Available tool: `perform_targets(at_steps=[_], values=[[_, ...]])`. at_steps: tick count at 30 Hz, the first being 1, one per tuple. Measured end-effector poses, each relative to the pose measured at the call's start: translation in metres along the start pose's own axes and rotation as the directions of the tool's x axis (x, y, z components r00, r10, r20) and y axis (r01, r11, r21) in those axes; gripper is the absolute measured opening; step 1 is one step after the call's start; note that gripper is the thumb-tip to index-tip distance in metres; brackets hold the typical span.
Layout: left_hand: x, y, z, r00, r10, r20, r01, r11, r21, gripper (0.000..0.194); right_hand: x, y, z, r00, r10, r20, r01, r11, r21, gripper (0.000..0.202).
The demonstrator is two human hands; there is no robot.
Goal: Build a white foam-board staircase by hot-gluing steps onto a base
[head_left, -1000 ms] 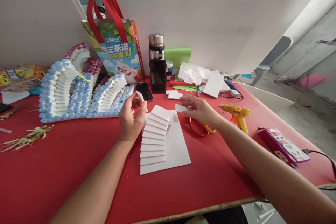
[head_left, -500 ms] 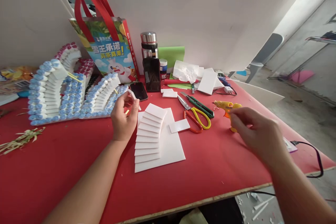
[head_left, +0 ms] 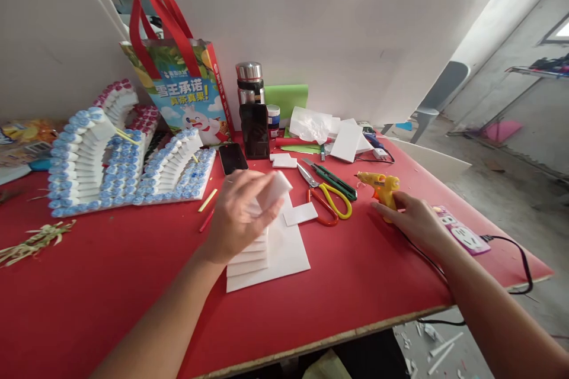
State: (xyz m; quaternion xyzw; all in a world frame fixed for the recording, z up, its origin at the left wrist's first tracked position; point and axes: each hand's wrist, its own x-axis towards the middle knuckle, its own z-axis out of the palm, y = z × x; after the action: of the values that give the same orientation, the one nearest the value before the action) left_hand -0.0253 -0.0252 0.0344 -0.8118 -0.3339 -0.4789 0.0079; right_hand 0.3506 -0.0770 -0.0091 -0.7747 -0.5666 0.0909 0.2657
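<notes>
My left hand pinches a small white foam-board piece between thumb and fingers. Beneath it, overlapping white strips fan out in steps on a white base sheet, partly hidden by the hand. One loose white rectangle lies across the sheet's right edge. At the right, my right hand has its thumb and fingers around the handle of a yellow hot glue gun, whose nozzle points left. Scissors with red and yellow handles lie between the sheet and the glue gun.
A green utility knife lies beside the scissors. Behind are a phone propped upright, a flat phone, a steel flask and a shopping bag. Blue-and-white fan-shaped pieces stand left. A power strip sits right.
My left hand has moved right with the white piece, over the stepped strips. My right hand has come down around the glue gun's handle. The view has shifted slightly.
</notes>
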Motion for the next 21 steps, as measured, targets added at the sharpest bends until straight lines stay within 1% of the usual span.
perform_targets(at_steps=[1,2,3,5,7,8,9,10,11,12,15,16,17,18,19,21], values=[[0.001,0.009,0.002,0.994,0.059,0.097,-0.057,0.998,-0.024,0.04,0.002,0.0,0.002,1.0,0.018,0.02,-0.017,1.0,-0.018,0.048],[0.002,0.018,0.005,0.972,0.13,0.194,-0.121,0.991,-0.057,0.045,0.005,0.0,0.003,0.998,0.039,0.041,-0.038,0.999,-0.033,0.049],[0.002,0.025,0.008,0.944,0.199,0.265,-0.181,0.979,-0.092,0.05,0.007,0.0,0.004,0.997,0.056,0.051,-0.054,0.998,-0.041,0.049],[0.001,0.036,0.014,0.86,0.292,0.418,-0.271,0.956,-0.109,0.056,0.011,0.0,0.005,0.993,0.099,0.064,-0.099,0.995,-0.003,0.049],[-0.002,0.043,0.019,0.782,0.318,0.536,-0.338,0.939,-0.065,0.057,0.015,0.0,0.006,0.985,0.14,0.098,-0.144,0.989,0.039,0.048],[-0.003,0.044,0.022,0.755,0.314,0.575,-0.359,0.932,-0.037,0.058,0.016,-0.001,0.007,0.98,0.157,0.118,-0.165,0.985,0.058,0.046],[-0.004,0.045,0.024,0.739,0.309,0.599,-0.372,0.928,-0.02,0.061,0.017,-0.001,0.008,0.976,0.173,0.131,-0.184,0.98,0.079,0.045],[-0.005,0.044,0.025,0.736,0.306,0.604,-0.374,0.927,-0.014,0.063,0.017,-0.002,0.008,0.973,0.188,0.135,-0.203,0.974,0.105,0.042],[-0.006,0.043,0.027,0.744,0.305,0.595,-0.369,0.929,-0.015,0.065,0.016,-0.003,0.009,0.971,0.2,0.132,-0.218,0.966,0.137,0.039],[-0.005,0.041,0.027,0.762,0.305,0.572,-0.362,0.932,-0.015,0.063,0.015,-0.004,0.009,0.97,0.212,0.12,-0.231,0.956,0.182,0.036],[0.0,0.035,0.026,0.833,0.289,0.471,-0.352,0.935,0.05,0.041,0.006,-0.008,0.006,0.964,0.253,0.077,-0.264,0.893,0.365,0.03],[0.004,0.034,0.025,0.846,0.275,0.456,-0.352,0.931,0.092,0.035,0.002,-0.01,0.004,0.962,0.264,0.063,-0.266,0.867,0.421,0.029],[0.009,0.034,0.024,0.85,0.259,0.459,-0.354,0.925,0.135,0.032,-0.003,-0.012,0.001,0.961,0.271,0.053,-0.264,0.844,0.467,0.027],[0.013,0.035,0.024,0.842,0.242,0.482,-0.362,0.916,0.171,0.028,-0.007,-0.014,-0.002,0.961,0.272,0.047,-0.258,0.821,0.509,0.025],[0.018,0.036,0.024,0.824,0.226,0.52,-0.375,0.905,0.2,0.024,-0.011,-0.017,-0.006,0.964,0.264,0.046,-0.244,0.795,0.556,0.024],[0.026,0.039,0.028,0.771,0.211,0.601,-0.422,0.876,0.234,0.016,-0.018,-0.025,-0.014,0.973,0.224,0.057,-0.203,0.713,0.671,0.023]])
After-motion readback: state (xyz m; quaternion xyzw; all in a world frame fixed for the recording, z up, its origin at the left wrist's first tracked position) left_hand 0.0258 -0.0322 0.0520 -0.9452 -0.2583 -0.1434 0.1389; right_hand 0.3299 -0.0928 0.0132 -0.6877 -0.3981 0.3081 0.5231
